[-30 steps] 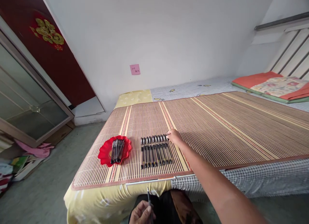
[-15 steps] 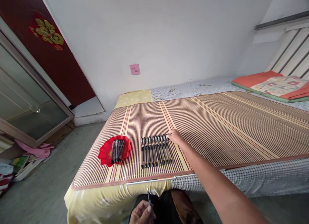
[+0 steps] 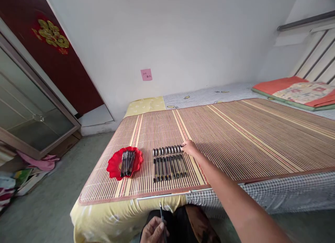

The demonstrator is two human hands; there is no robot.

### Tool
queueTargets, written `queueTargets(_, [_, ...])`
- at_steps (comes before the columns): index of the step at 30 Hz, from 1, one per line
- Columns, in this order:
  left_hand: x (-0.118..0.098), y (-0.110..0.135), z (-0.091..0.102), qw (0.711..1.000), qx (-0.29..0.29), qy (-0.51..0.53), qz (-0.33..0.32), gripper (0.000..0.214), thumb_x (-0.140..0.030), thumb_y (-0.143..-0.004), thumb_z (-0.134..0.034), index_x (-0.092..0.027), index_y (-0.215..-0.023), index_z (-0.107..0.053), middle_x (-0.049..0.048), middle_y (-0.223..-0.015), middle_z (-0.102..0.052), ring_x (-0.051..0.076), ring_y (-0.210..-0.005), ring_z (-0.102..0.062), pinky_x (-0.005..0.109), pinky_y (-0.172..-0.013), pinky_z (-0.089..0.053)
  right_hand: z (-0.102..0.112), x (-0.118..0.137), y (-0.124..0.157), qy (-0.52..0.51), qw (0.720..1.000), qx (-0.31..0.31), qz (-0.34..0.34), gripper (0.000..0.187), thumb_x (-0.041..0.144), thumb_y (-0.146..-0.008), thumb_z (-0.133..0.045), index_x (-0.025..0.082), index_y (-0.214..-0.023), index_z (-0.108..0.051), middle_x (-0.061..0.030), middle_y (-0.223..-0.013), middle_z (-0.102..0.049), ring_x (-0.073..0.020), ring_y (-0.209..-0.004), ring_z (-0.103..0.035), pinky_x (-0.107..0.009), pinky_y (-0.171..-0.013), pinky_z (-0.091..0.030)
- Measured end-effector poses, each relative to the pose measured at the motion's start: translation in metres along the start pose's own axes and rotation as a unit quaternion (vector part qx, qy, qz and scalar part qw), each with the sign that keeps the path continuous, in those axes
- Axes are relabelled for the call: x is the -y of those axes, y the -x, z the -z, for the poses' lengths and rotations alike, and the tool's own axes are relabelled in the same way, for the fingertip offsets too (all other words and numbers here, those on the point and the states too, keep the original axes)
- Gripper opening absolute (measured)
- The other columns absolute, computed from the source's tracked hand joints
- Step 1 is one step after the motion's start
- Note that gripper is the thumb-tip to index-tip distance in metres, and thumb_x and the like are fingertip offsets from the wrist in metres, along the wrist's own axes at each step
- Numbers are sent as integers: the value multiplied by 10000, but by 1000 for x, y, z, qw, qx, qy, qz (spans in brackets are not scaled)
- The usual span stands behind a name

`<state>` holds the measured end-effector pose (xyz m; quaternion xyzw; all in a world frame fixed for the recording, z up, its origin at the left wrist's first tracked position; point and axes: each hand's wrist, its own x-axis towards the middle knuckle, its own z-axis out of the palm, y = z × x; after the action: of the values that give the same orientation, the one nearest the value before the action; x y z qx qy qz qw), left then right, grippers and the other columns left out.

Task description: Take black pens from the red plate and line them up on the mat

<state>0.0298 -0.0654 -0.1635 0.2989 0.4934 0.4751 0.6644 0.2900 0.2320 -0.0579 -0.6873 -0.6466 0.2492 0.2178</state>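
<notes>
Hardly anything had been moved since the earlier frame: the view was shifted very slightly, while the left hand [image 3: 155, 232] and the right hand [image 3: 190, 147] were held where they had been. Most of the bed [image 3: 86, 215] was covered by a striped mat [image 3: 235, 131]. Folded bedding [image 3: 300, 92] was left toward the bed's far right corner, well apart from the work. Across the near edge the right forearm [image 3: 225, 189] was stretched, with little hidden by it. Toward the mat's near left corner a scalloped red plate [image 3: 112, 168] was set, and in it several pens [image 3: 127, 162] were gathered, apparently not yet dealt with. Near the middle of what was visible of the near edge, pen bodies [image 3: 169, 173] had been laid side by side, seemingly the finished share, with dark caps [image 3: 165, 150] lined up beyond them. At the right end of those caps the right hand's fingers were drawn together; whether one was gripped could not be told. Below the near edge, a single pen [image 3: 161, 213] was pinched in the left hand, its tip bare.
</notes>
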Motion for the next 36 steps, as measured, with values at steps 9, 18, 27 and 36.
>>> queueTargets(9, [-5,2,-2,1000,11,-1,11,549,-644,-632,-866,-172,-738,-606,9,-568,-674,42,-371,-425,178,-417,-278,2,2,3,6,1000,1,1,123,169,-781,-717,154,-867,-804,-39,-749,-760,-158,-721,-700,-212,-599,-399])
queueTargets(18, [-4,3,-4,1000,-6,4,10,546,-642,-623,-874,-174,-750,-622,15,-555,-679,27,-350,-381,174,-405,-237,0,3,2,9,1000,-13,0,144,147,-755,-705,160,-864,-799,-60,-840,-780,-180,-816,-711,-208,-604,-397])
queueTargets(27, [0,2,-4,1000,-14,22,7,527,-605,-610,-897,-169,-750,-637,21,-546,-679,34,-365,-405,172,-414,-238,0,-7,-2,-48,999,8,25,477,77,-709,-679,133,-1179,-741,-86,-1055,-786,-198,-951,-731,-195,-727,-490])
queueTargets(36, [-6,2,-1,1000,3,-5,10,526,-609,-637,-878,-172,-791,-629,15,-578,-693,17,-333,-378,162,-377,-211,25,0,14,-118,992,-3,51,477,39,-736,-643,105,-1202,-714,-136,-1219,-733,-221,-1062,-711,-225,-825,-530])
